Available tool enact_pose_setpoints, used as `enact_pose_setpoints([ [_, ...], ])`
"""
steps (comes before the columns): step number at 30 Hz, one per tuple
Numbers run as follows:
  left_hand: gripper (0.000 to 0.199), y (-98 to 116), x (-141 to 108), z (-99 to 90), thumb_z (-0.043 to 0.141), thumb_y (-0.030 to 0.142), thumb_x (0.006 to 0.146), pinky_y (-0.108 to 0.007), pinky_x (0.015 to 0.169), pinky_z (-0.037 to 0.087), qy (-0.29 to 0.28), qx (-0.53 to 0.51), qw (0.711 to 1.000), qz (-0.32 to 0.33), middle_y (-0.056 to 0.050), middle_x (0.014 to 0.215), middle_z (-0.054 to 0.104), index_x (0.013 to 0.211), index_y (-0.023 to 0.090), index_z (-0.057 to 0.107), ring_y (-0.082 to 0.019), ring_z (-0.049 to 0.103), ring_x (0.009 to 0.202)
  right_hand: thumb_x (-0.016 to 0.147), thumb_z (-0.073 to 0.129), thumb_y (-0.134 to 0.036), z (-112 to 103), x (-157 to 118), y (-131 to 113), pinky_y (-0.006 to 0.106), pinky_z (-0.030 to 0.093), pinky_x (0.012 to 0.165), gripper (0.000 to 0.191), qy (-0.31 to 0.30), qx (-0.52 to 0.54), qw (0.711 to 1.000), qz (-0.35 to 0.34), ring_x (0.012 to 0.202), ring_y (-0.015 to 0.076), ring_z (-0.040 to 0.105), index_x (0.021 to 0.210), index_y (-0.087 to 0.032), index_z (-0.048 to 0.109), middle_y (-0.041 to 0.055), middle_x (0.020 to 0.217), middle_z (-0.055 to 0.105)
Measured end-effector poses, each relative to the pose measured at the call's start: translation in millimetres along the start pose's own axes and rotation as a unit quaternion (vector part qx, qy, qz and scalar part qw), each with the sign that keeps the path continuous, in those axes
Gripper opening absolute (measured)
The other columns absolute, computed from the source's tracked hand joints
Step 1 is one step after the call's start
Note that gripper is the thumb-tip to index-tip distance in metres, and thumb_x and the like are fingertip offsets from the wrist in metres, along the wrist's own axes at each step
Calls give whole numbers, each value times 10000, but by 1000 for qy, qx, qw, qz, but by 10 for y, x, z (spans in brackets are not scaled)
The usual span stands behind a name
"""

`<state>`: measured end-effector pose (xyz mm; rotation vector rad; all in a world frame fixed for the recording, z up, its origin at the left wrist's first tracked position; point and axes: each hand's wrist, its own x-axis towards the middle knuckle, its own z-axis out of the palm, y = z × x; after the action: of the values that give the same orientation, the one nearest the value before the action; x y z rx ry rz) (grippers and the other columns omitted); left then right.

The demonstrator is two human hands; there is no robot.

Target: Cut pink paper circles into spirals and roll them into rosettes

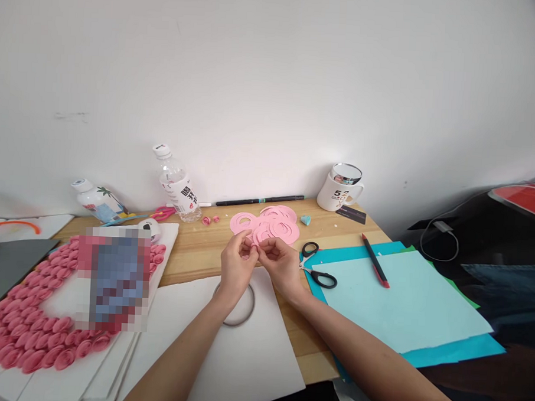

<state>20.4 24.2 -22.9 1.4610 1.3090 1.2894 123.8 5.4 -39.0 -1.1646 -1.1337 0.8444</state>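
My left hand (238,263) and my right hand (283,265) meet fingertip to fingertip at the middle, both pinching a small piece of pink paper (255,246). Just behind them lies a heap of pink paper rings and spirals (279,223). Under my left wrist a grey ring (248,312) rests on a white sheet (251,365). Black-handled scissors (324,279) lie right of my right hand. Two small pink rolled pieces (206,220) sit on the wooden table (188,250), left of the heap.
On the left, a white board carries rows of pink paper roses (26,332). Behind stand a clear bottle (179,188), a white bottle (99,202) and a mug (334,193). Blue and pale paper sheets (405,301) with a pen (375,260) lie on the right.
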Motion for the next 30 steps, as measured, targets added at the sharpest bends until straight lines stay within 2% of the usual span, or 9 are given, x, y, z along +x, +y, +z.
enact_pose_setpoints([
  [9, 357, -19, 11, 15, 607, 173, 663, -261, 662, 507, -48, -4, 999, 1, -63, 841, 637, 1019, 156, 597, -147, 618, 724, 705, 634, -308, -58, 34, -21, 290, 522, 618, 144, 27, -2, 1000, 16, 617, 152, 599, 740, -180, 578, 31, 694, 628],
  [14, 126, 0, 1, 11, 599, 211, 669, -270, 653, 506, -48, -12, 999, -14, -55, 766, 671, 776, 161, 644, -157, 623, 685, 710, 628, -323, -39, 10, -59, 288, 520, 594, 147, 26, -17, 1000, 1, 600, 153, 594, 719, -186, 577, 29, 675, 632],
  [17, 83, 1, -7, 7, 583, 212, 671, -263, 642, 493, -29, -7, 999, -20, -38, 723, 671, 715, 165, 636, -154, 617, 662, 713, 624, -310, -11, -15, -34, 288, 521, 606, 133, 26, -28, 999, -18, 607, 151, 589, 711, -187, 574, 25, 670, 621],
  [20, 93, 5, -1, 6, 580, 213, 675, -257, 649, 488, -16, -18, 999, -25, -35, 728, 668, 736, 166, 632, -152, 619, 676, 716, 619, -290, 1, -25, -16, 288, 519, 616, 109, 31, -36, 998, -31, 608, 148, 586, 712, -190, 577, 21, 667, 617],
  [26, 320, -8, 33, -1, 642, 196, 634, -261, 658, 504, -76, -46, 996, -28, -48, 794, 654, 951, 158, 618, -150, 623, 721, 692, 634, -286, -50, 18, -99, 282, 499, 596, 125, 55, -2, 998, 17, 604, 151, 582, 702, -179, 571, 26, 665, 616],
  [30, 334, -36, 30, 1, 639, 204, 651, -261, 654, 515, -87, -38, 995, -25, -42, 792, 641, 982, 163, 613, -143, 625, 710, 688, 629, -286, -65, 24, -152, 275, 482, 569, 120, 64, -28, 997, 25, 594, 150, 573, 685, -176, 582, 27, 656, 616],
])
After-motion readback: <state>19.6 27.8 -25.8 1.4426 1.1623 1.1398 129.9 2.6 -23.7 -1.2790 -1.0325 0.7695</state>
